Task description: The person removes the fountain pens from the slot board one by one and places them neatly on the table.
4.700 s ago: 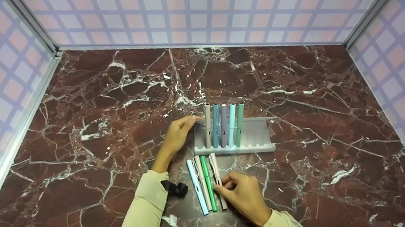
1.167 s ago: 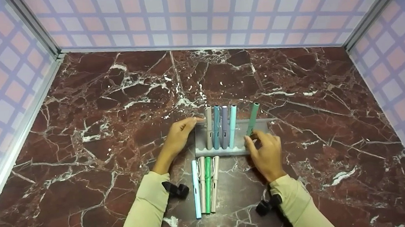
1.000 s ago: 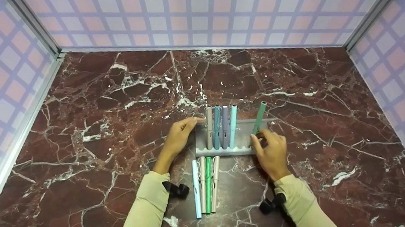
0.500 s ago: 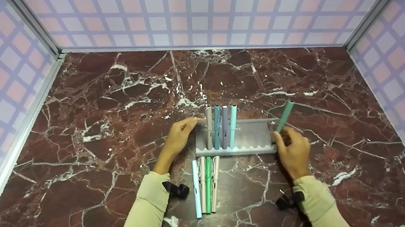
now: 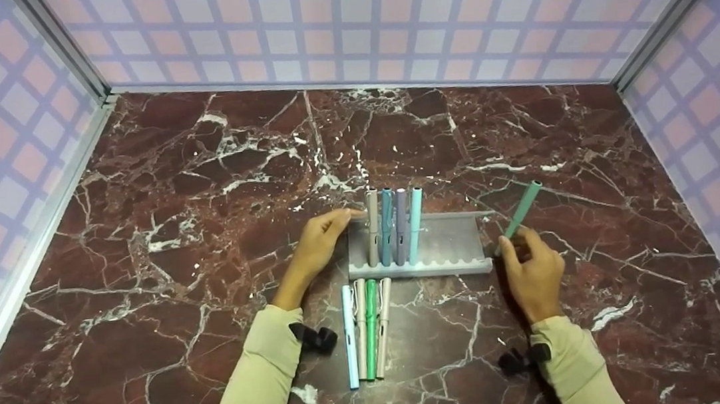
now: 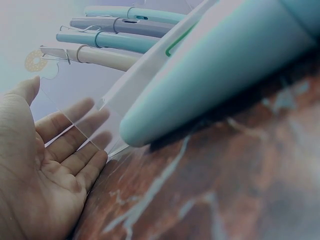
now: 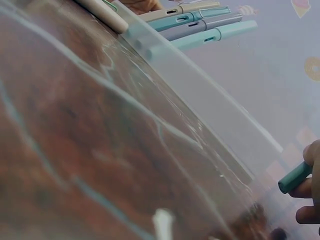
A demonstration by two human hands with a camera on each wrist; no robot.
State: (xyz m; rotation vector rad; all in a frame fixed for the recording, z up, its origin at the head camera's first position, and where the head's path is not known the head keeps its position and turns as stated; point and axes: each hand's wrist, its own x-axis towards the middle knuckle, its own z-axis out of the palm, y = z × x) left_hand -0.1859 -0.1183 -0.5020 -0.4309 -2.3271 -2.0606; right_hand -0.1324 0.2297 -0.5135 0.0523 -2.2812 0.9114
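My right hand [image 5: 534,270] pinches a dark green pen [image 5: 522,208] near its lower end, tilted to the right, beyond the right end of a clear rack [image 5: 450,236] with a notched front rail. In the right wrist view the green pen's end [image 7: 295,177] pokes out from between thumb and fingers. My left hand [image 5: 322,239] is at the rack's left end; in the left wrist view its straight fingers [image 6: 82,165] show partly through the clear panel. Leaning in the rack's left half are a beige pen [image 5: 373,231], a teal pen [image 5: 386,229], a purple pen [image 5: 401,228] and a light blue pen [image 5: 415,226].
In front of the rack several pens lie side by side on the marbled table [image 5: 218,377]: a pale blue pen [image 5: 349,337], a bright green pen [image 5: 371,331] and two beige ones. Patterned panels [image 5: 354,22] wall in the back and both sides.
My right hand released a beige pen among those lying in front, then took the dark green pen from the rack and carried it right, past the rack's end. My left hand stayed.
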